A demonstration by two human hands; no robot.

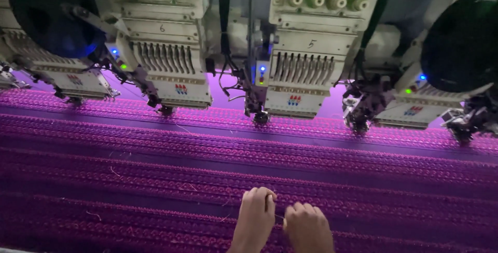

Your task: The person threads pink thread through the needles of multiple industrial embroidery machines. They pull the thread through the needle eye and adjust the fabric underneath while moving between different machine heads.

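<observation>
**Both hands on purple embroidered fabric, near front edge**

Left hand [255,216] and right hand [307,227] sit close together on the purple fabric [129,180], near its front edge, a bit right of centre. Wrists enter from the bottom of the view. Left hand: fingers curled, tips pinched together at the top right of the hand, right by a thin pale thread [279,215] that runs between the two hands. Whether the thread is really caught in the pinch, cannot tell, too small. Right hand: fingers curled down into a loose fist, knuckles up, fingertips on the cloth; whether it grasps anything, cannot tell. The hands are just beside each other, not clearly touching.

Fabric is stretched flat and fills the whole bed, with bands of raised magenta stitching running left to right, darker plain strips between. A few loose pale thread ends [115,172] lie on it toward the left.

Along the far edge of the fabric, a row of cream embroidery machine heads: one left of centre [166,50], one at centre [308,50], others partly seen at the far left and far right. Needle bars hang just above the cloth. Small blue and green lights glow on the heads. Dark round shapes at top left and right corners, unclear.
</observation>
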